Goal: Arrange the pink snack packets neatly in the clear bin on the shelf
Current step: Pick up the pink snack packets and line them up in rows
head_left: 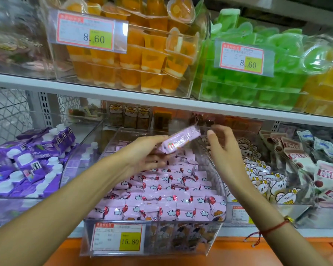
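The left hand point(142, 150) pinches 1 pink packet point(181, 141) above the bin point(152, 239), its far end tilted up. The right hand point(225, 148) hovers just beside it, fingers spread. More packets point(161, 194) fill the bin.

pink pkt point(178, 141) tilted above clear bin point(152, 240), pkts point(167, 189) rowed inside

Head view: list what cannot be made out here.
- Lifted pink packet, held by the left hand: print blurred by motion.
- Right hand: fingertips blurred; contact with the packet cannot be told.
- Clear bin: rear rows hidden behind both hands; packets lower down, behind its price tag.
- Price tag: small print too small, only 15.80 legible.
- Top-left bin: contents blurred.
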